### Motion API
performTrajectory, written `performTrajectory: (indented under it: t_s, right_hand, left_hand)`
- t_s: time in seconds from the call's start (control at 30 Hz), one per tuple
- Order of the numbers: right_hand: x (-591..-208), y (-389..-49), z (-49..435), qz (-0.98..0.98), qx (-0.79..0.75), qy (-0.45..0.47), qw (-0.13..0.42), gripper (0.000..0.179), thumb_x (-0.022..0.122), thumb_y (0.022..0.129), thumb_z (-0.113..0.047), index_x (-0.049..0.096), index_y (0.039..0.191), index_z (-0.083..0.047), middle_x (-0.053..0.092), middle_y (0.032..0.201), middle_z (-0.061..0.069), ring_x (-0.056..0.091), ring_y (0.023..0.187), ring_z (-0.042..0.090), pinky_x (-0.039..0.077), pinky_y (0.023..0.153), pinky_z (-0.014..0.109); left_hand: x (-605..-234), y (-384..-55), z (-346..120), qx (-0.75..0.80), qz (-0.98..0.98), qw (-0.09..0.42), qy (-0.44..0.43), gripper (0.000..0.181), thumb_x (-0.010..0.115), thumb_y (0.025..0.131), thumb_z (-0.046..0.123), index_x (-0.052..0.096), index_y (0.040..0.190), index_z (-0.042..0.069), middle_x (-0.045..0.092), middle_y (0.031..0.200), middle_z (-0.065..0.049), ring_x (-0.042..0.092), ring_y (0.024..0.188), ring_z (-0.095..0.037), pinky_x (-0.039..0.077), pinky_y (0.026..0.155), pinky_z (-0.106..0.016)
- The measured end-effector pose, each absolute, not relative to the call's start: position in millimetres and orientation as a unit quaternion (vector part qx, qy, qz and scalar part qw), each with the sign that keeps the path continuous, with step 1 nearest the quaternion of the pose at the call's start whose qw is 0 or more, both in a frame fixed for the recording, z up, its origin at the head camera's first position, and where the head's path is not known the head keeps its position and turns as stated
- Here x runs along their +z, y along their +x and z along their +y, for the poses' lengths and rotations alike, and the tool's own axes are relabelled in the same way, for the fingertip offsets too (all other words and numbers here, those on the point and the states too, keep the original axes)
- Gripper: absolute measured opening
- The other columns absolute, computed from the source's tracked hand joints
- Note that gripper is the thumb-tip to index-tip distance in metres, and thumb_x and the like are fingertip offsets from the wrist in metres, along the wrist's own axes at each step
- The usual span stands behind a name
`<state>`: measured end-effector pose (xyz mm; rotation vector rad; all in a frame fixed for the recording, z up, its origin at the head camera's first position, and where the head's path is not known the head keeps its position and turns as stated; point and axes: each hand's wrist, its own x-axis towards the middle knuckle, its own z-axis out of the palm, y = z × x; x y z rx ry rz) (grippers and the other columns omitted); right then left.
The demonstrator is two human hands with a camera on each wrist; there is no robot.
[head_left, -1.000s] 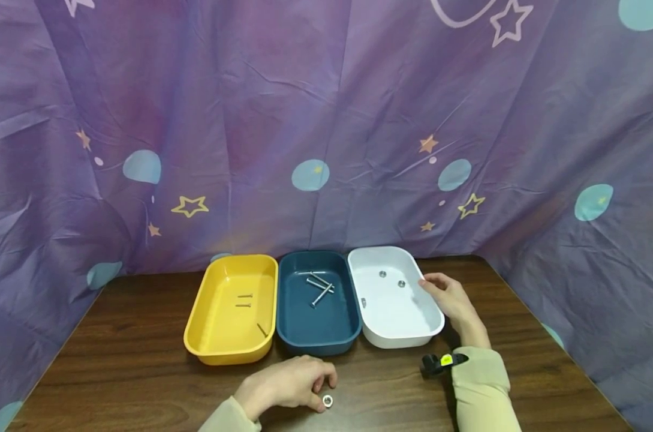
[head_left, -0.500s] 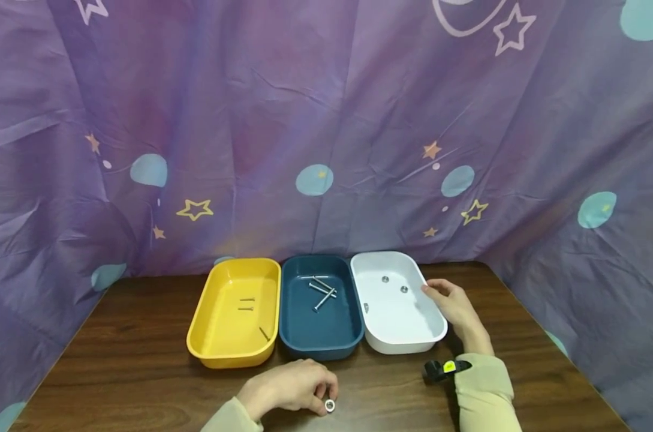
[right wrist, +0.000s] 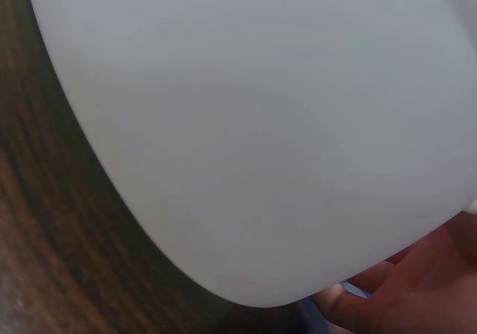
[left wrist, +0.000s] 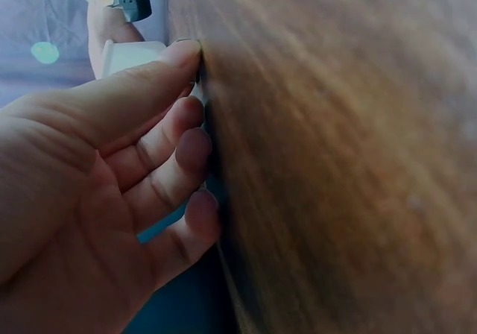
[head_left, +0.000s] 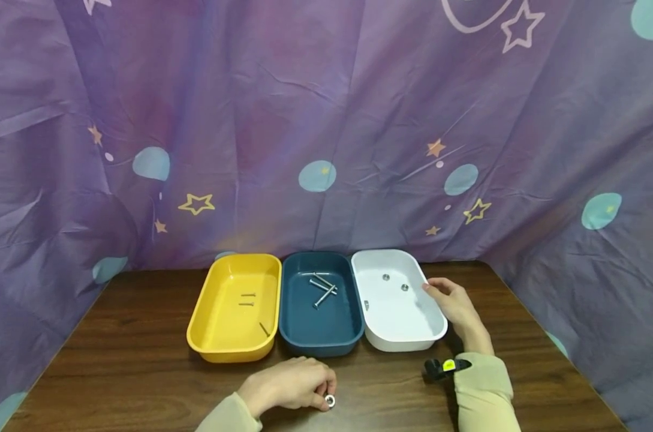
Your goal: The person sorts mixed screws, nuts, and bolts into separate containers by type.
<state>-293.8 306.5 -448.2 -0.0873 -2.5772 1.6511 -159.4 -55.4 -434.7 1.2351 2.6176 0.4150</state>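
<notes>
On the table's near side, my left hand (head_left: 294, 385) pinches a small silver nut (head_left: 330, 401) between thumb and forefinger. In the left wrist view the thumb (left wrist: 138, 88) hides most of the nut, and the other fingers are curled close to the wood. My right hand (head_left: 458, 306) grips the right rim of a white tray (head_left: 399, 327), thumb over the edge and fingers outside. That tray holds several nuts (head_left: 405, 287). The right wrist view shows the white tray wall (right wrist: 246, 162) up close, with part of the right hand (right wrist: 417, 297) beside it.
A dark blue tray (head_left: 321, 343) with long bolts (head_left: 324, 296) stands left of the white one. Left of that is a yellow tray (head_left: 213, 345) with small screws (head_left: 247, 294). The trays stand side by side on a wooden table (head_left: 116, 360), before a purple curtain (head_left: 250, 132).
The left thumb and forefinger have closed in on the nut. My right hand stays on the white tray's rim. The head view has shifted slightly.
</notes>
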Motion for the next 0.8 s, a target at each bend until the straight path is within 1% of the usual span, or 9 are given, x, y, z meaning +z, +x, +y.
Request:
performTrajectory:
  t_s: [0.2, 0.47, 0.8]
  right_hand:
    - [-450, -295, 307, -0.841, 0.538, -0.026, 0.047, 0.043, 0.065, 0.095, -0.027, 0.057, 0.122, 0.006, 0.061, 0.104, 0.014, 0.058, 0.081, 0.013, 0.050, 0.067, 0.025]
    - [-449, -295, 308, -0.843, 0.535, -0.025, 0.045, 0.044, 0.064, 0.096, -0.028, 0.057, 0.123, 0.005, 0.058, 0.106, 0.015, 0.057, 0.083, 0.013, 0.049, 0.069, 0.025]
    - [-450, -294, 307, -0.839, 0.542, -0.030, 0.039, 0.044, 0.064, 0.096, -0.028, 0.056, 0.124, 0.005, 0.058, 0.104, 0.013, 0.057, 0.081, 0.013, 0.050, 0.068, 0.025]
  left_hand:
    - [-435, -159, -57, 0.139, 0.890, 0.100, 0.423, 0.014, 0.075, 0.086, 0.032, 0.062, 0.084, 0.027, 0.047, 0.068, 0.022, 0.045, 0.063, 0.006, 0.037, 0.059, -0.015]
    - [-434, -161, -54, 0.152, 0.877, 0.086, 0.447, 0.012, 0.072, 0.089, 0.030, 0.061, 0.087, 0.025, 0.046, 0.073, 0.021, 0.045, 0.067, 0.007, 0.037, 0.061, -0.013]
    - [-411, -163, -39, 0.161, 0.862, 0.081, 0.473, 0.012, 0.069, 0.091, 0.031, 0.060, 0.087, 0.026, 0.047, 0.075, 0.021, 0.046, 0.068, 0.008, 0.037, 0.061, -0.011]
